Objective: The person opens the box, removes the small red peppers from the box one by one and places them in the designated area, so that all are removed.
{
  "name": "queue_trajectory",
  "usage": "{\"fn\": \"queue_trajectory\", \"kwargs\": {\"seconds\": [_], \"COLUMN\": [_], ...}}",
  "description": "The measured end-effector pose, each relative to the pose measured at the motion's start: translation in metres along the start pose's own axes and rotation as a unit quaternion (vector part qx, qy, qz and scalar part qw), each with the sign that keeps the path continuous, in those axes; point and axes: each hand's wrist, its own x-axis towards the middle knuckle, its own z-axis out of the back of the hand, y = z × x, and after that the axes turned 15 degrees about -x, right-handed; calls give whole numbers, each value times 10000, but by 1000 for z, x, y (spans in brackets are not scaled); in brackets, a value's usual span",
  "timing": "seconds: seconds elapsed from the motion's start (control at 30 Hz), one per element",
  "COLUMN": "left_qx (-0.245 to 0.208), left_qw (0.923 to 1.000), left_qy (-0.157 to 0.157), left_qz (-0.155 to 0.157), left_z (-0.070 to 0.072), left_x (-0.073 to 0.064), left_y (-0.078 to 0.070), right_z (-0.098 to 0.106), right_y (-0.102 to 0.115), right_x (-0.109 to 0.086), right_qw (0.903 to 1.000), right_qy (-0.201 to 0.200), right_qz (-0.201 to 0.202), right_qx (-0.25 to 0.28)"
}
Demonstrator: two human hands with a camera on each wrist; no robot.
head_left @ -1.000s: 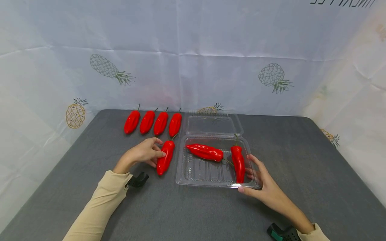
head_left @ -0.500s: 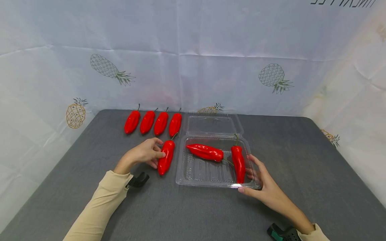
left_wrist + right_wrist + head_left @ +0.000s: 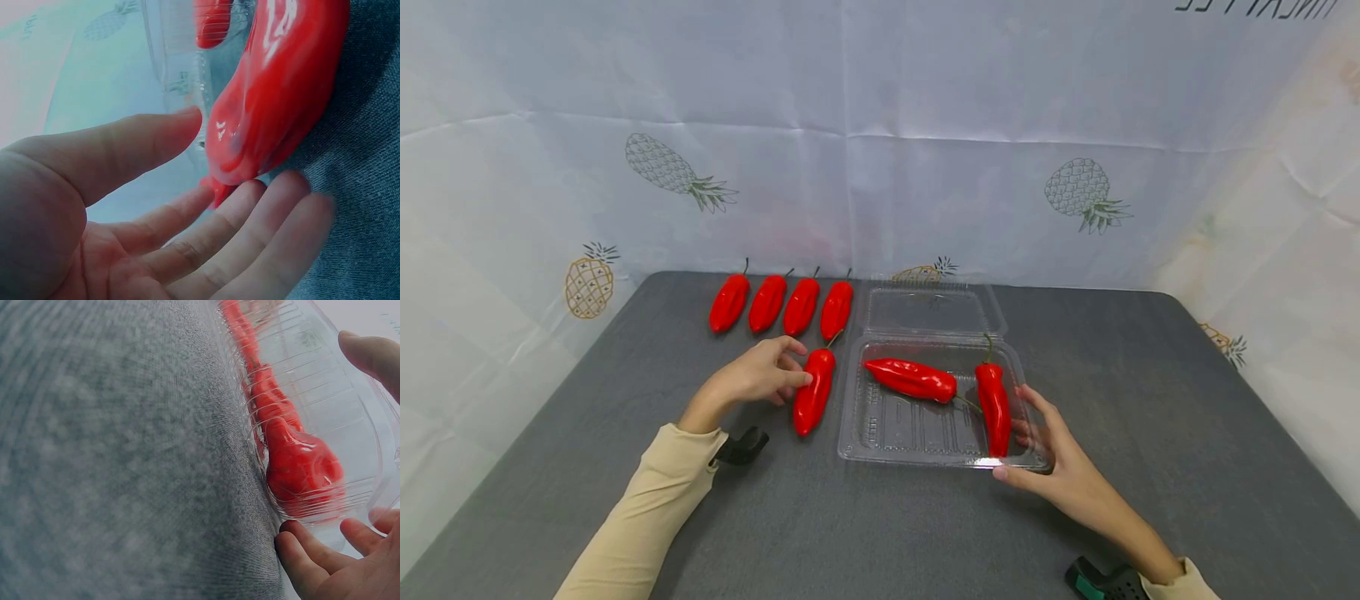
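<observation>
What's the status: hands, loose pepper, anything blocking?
Left fingers at loose red chili pepper. Right fingers at clear clamshell tray. Lid folded back, clear of the tray.

Seven red peppers (image 3: 814, 400) share one worktop (image 3: 880, 533): four in a row, two inside one clear plastic box (image 3: 902, 432) and one beside it. Also pictured are one left hand (image 3: 762, 372), one right hand (image 3: 1058, 457), two beige sleeves (image 3: 643, 508) and two black wrist devices (image 3: 742, 447).

Pepper (image 3: 814, 393): red, glossy, lying left of tray (image 3: 902, 437), contact unclear. Tray: clear, lid (image 3: 932, 310) open, two peppers (image 3: 910, 379) inside.
</observation>
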Motion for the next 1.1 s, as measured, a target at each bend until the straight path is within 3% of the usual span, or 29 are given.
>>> {"fn": "queue_trajectory", "kwargs": {"seconds": [0.3,0.63,1.1], "left_qx": [63,185,225], "left_qw": [9994,9965,9873], "left_qy": [-230,-355,-391], "left_qz": [-246,-735,-1523], "left_z": [3,2,-21], "left_x": [-1,-5,-11], "left_y": [-2,-6,-19], "right_z": [0,-1,-2], "right_y": [0,0,-2], "right_x": [0,0,0], "right_qw": [9999,10000,9999], "right_qy": [-6,-37,-59], "right_qz": [-33,-5,-16], "right_qx": [-126,-67,-131]}}
